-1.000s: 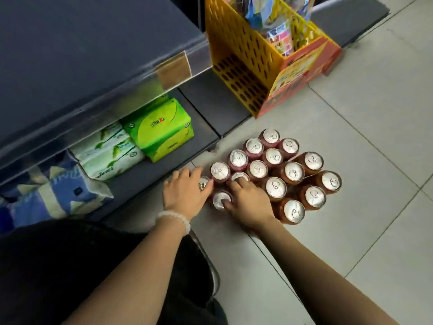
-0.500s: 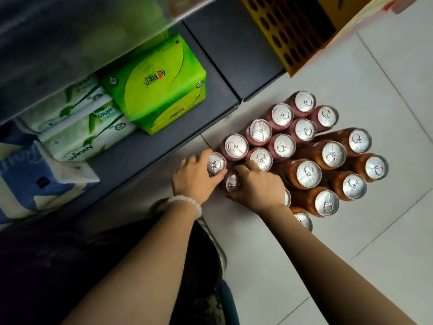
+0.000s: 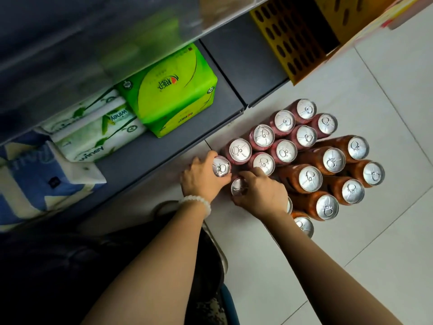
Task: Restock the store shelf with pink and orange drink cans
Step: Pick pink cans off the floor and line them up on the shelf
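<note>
Several pink cans [image 3: 284, 121] and several orange cans [image 3: 310, 178] stand upright in a tight block on the tiled floor, silver tops up. My left hand [image 3: 201, 179] grips the pink can [image 3: 221, 167] at the block's near-left corner. My right hand [image 3: 260, 195] grips the pink can [image 3: 238, 187] right beside it and covers most of it. The grey bottom shelf [image 3: 164, 146] lies just left of the cans.
On the shelf sit a green tissue pack [image 3: 173, 90], white tissue packs [image 3: 98, 130] and a blue-and-white pack [image 3: 39, 177]. A yellow perforated crate [image 3: 293, 41] stands at the top right. An upper shelf edge overhangs the top left. Open floor lies to the right.
The camera has leaned in closer and lower over the cans. Both hands stay on the two nearest pink cans, with the left can now more exposed.
</note>
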`<action>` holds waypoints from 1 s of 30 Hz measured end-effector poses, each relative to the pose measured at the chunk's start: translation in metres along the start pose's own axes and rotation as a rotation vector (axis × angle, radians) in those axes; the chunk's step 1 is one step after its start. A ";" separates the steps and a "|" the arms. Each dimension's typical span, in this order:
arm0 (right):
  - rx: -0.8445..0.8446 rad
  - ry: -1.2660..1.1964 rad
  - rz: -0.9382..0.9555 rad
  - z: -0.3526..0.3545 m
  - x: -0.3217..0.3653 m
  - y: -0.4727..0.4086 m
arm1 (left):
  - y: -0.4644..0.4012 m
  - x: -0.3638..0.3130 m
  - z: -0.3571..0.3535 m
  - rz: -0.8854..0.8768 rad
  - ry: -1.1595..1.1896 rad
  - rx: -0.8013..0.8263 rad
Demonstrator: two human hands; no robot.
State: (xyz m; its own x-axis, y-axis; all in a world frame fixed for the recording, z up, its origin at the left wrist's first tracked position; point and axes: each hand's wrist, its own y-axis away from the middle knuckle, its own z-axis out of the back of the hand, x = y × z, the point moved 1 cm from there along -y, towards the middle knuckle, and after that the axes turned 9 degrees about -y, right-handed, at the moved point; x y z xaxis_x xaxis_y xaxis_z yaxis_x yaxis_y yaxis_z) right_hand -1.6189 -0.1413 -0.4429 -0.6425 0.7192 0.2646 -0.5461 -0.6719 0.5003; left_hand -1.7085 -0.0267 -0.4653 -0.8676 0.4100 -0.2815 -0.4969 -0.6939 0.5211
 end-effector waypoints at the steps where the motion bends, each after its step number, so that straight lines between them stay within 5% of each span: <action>1: 0.004 -0.015 -0.010 0.001 0.001 0.000 | 0.002 -0.001 0.002 -0.001 0.008 -0.002; 10: -0.100 -0.197 -0.052 0.021 0.001 0.016 | 0.029 -0.016 0.036 -0.041 0.039 -0.077; 30: -0.305 -0.250 0.337 0.169 0.076 0.104 | 0.141 -0.007 0.179 -0.107 0.147 -0.446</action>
State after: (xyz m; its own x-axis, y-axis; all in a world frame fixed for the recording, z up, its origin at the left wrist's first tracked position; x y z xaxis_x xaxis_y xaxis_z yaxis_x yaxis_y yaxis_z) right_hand -1.6337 -0.1262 -0.2314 -0.6821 0.4491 0.5771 -0.4867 -0.8678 0.1001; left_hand -1.7690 -0.0213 -0.2455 -0.7887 0.4272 -0.4422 -0.5150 -0.8518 0.0956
